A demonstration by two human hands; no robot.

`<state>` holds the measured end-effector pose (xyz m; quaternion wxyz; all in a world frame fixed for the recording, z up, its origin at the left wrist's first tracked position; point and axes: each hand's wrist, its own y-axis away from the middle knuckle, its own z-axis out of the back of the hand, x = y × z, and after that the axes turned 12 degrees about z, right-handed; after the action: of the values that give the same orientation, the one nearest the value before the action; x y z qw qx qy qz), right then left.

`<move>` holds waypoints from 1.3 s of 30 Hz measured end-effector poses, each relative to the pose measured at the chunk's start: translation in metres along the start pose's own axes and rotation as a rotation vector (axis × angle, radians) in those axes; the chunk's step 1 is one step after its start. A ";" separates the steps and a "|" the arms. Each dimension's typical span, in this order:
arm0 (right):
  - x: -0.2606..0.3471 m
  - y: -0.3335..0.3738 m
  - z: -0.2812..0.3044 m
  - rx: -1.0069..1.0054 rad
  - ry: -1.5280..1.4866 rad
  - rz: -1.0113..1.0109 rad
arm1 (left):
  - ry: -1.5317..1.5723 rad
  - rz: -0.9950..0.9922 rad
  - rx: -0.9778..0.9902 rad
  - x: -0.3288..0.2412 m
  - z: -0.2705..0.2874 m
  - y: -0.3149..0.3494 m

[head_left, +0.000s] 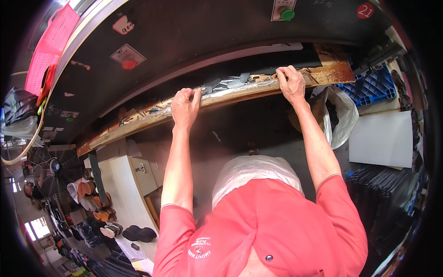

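My left hand is closed at the front edge of a long wooden ledge, fingers bent and pressed together. What they hold, if anything, is hidden. Farther right along that ledge, my right hand is closed too, its thumb and fingertips pinching at the near edge of a dark flat sheet. This sheet lies in the slot beneath a big black machine body. Between my hands, dark and grey scraps are strewn over the ledge.
A green button and a red button sit on the machine's front. Below the ledge's right end stands an open whitish sack, beside a blue plastic pallet and a white board. A fan and a pink basket are at left.
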<state>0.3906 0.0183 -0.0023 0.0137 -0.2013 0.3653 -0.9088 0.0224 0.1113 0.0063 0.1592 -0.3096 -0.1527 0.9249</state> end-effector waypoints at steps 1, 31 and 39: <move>0.007 0.001 -0.003 -0.034 0.003 -0.013 | -0.014 0.075 -0.009 0.009 0.004 0.004; 0.151 0.019 -0.059 0.489 0.039 -0.078 | 0.484 -0.010 0.135 -0.022 0.018 0.110; 0.141 0.018 -0.075 0.466 -0.053 0.021 | 0.084 -0.046 0.111 -0.009 -0.060 0.035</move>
<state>0.2308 0.0300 -0.0129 0.0786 -0.2127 0.1472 -0.9628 0.0598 0.0869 -0.0480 0.2035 -0.3353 -0.1016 0.9143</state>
